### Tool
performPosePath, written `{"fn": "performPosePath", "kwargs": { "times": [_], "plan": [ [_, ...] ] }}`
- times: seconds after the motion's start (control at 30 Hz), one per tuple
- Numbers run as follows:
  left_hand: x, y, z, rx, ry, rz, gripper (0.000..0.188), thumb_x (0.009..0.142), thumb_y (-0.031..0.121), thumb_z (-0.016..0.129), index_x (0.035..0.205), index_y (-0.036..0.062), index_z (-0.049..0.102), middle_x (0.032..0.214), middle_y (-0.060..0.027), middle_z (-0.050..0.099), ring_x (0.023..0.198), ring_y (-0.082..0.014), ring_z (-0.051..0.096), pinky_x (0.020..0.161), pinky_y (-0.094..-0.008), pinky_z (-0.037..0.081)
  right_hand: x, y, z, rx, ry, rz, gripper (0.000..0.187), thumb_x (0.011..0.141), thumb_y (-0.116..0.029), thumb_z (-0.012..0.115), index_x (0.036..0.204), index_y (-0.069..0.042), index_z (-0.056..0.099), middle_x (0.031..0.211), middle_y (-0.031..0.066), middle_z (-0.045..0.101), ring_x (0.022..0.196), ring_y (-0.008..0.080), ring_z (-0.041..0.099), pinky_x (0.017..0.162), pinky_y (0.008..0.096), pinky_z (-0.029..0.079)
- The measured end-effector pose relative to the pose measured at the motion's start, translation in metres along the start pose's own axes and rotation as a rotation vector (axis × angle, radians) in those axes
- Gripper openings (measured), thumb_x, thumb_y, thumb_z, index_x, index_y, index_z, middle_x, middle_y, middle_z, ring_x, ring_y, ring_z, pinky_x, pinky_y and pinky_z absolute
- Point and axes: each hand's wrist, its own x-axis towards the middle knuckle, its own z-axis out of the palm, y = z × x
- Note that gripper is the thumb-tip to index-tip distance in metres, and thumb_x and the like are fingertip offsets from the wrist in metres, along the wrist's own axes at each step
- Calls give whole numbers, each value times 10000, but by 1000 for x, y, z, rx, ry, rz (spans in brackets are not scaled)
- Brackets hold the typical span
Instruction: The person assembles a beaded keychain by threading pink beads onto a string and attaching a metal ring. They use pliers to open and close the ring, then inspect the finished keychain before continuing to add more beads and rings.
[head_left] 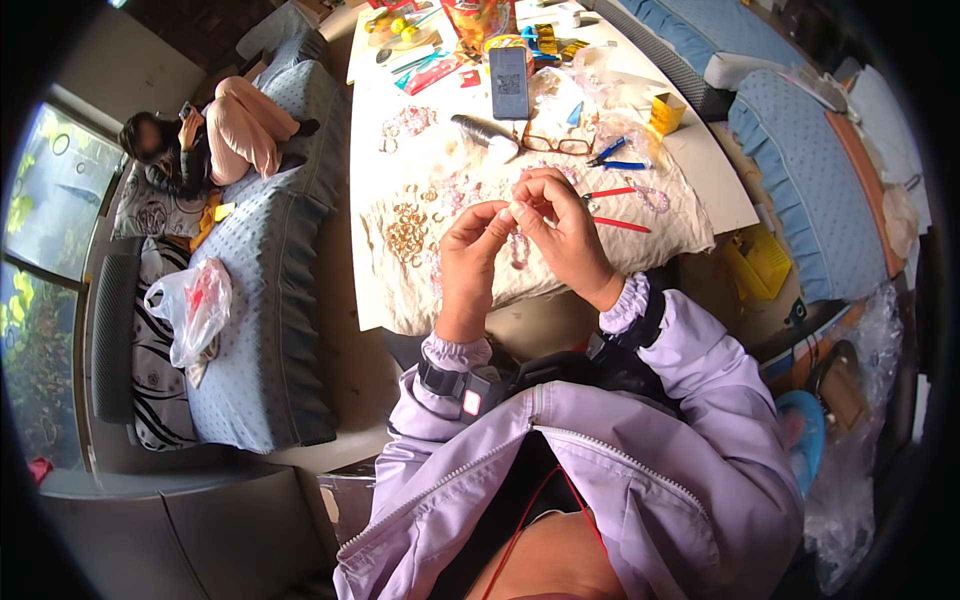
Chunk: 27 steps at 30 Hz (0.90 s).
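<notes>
Above a cream cloth [660, 235], my left hand [472, 245] and my right hand [562, 230] meet at the fingertips. Both are closed in a pinch on something too small to make out. To the left of my left hand lies a heap of gold-coloured rings [408, 238]. Pink beads [520, 250] show just below the fingertips. Red-handled pliers [620, 224] lie beside my right hand, partly hidden by it. Blue-handled pliers [622, 164] rest farther back, near a loop of pink beads [653, 200].
Eyeglasses [556, 145], an upright phone [509, 88], a dark-and-clear tapered object [486, 135] and more pink beads [408, 122] occupy the white table [738, 205]. A yellow basket [758, 262] stands at right. At left, a person [245, 130] reclines on a blue sofa [262, 350] with a plastic bag [192, 308].
</notes>
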Motion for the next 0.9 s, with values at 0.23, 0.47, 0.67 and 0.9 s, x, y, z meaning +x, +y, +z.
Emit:
{"fn": "performPosePath", "kwargs": {
  "times": [0.23,0.47,0.67,0.9],
  "plan": [
    [0,10,-5,2,-83,107,70,1002,125,672,1037,65,667,1024,3,656,901,-83,583,722,-236,459,3,1,-16,313,-232,364,249,1091,-260,528,1162,-36,608,1033,23,652,956,106,603,826,267,500],
    [-5,8,-6,62,-124,146,86,997,122,681,1056,71,644,1091,-4,544,906,-89,581,648,-205,480,7,-1,-22,394,-379,463,307,1076,-324,557,1158,-42,646,977,-10,642,857,56,546,734,222,438],
    [3,-4,-14,288,-103,350,48,986,90,687,1016,57,668,1088,-24,529,908,-83,536,619,-196,487,9,-1,-21,670,-353,620,271,1051,-278,620,1193,-48,635,1007,-27,641,810,34,525,667,206,414],
    [9,-17,-8,168,-68,283,71,1004,113,674,1040,55,653,1072,-17,553,821,-57,538,599,-198,470,13,4,-20,646,-367,571,280,1060,-258,604,1246,-48,609,1041,-18,640,807,46,566,684,206,461]
  ]
}}
